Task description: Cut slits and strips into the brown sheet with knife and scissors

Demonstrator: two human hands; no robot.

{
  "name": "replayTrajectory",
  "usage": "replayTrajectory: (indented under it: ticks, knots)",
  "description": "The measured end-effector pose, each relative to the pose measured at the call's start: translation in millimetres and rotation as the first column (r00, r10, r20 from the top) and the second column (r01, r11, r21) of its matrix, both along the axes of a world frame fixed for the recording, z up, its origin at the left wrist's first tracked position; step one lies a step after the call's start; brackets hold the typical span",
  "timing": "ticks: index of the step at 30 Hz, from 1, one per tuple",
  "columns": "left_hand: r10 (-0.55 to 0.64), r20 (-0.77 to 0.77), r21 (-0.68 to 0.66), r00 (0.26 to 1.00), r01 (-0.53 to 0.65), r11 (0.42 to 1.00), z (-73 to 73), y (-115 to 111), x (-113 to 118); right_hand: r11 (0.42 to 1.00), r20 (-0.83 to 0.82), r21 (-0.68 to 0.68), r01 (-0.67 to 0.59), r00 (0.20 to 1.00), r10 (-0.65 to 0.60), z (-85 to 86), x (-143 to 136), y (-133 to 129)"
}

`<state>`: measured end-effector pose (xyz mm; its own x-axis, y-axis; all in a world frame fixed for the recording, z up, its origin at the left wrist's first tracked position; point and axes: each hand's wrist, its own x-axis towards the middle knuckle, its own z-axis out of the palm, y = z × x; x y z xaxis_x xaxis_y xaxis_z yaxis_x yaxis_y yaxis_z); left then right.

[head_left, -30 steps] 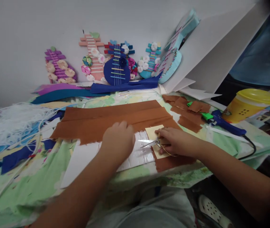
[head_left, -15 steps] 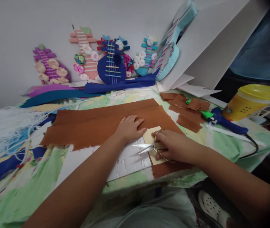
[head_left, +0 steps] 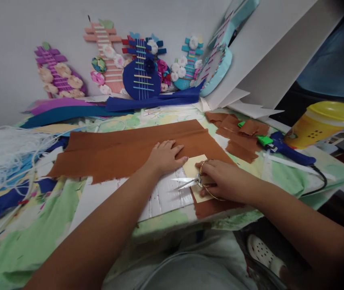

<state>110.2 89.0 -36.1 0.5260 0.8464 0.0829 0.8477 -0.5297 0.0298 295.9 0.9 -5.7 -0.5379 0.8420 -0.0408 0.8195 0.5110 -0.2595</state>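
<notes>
My left hand (head_left: 166,156) lies flat with fingers spread on a large sheet of brown cloth (head_left: 114,151). Gold-handled scissors (head_left: 197,181) are in my right hand (head_left: 220,177), their blades parted and pointing left over a white board (head_left: 166,199). Under the scissors and right fingers is a pale yellow card (head_left: 194,162), which rests on the cloth beside the board. Brown cloth also shows below the card, near the table's front edge.
Brown scraps (head_left: 241,149), a blue glue gun (head_left: 293,155) and a yellow-lidded tub (head_left: 313,127) are at the right. White string (head_left: 11,157) heaps at the left. Decorated lute shapes (head_left: 141,80) lean on the wall behind.
The view has shifted slightly, so the table items appear a little higher. Both hands keep nearly the same places, and the scissors remain parted in my right hand.
</notes>
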Motion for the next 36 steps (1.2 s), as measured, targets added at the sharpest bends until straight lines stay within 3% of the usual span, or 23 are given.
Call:
replayTrajectory:
  ticks: [16, 36]
  knots:
    - [0.006, 0.008, 0.008, 1.0, -0.006, 1.0, -1.0, 0.7, -1.4, 0.998, 0.018, 0.022, 0.051, 0.999, -0.051, 1.8, -4.5, -4.0]
    - [0.013, 0.046, -0.014, 0.999, -0.013, 1.0, -1.8, 1.1, -1.0, 0.997, 0.014, 0.073, -0.003, 1.0, 0.002, -1.5, -3.2, -5.1]
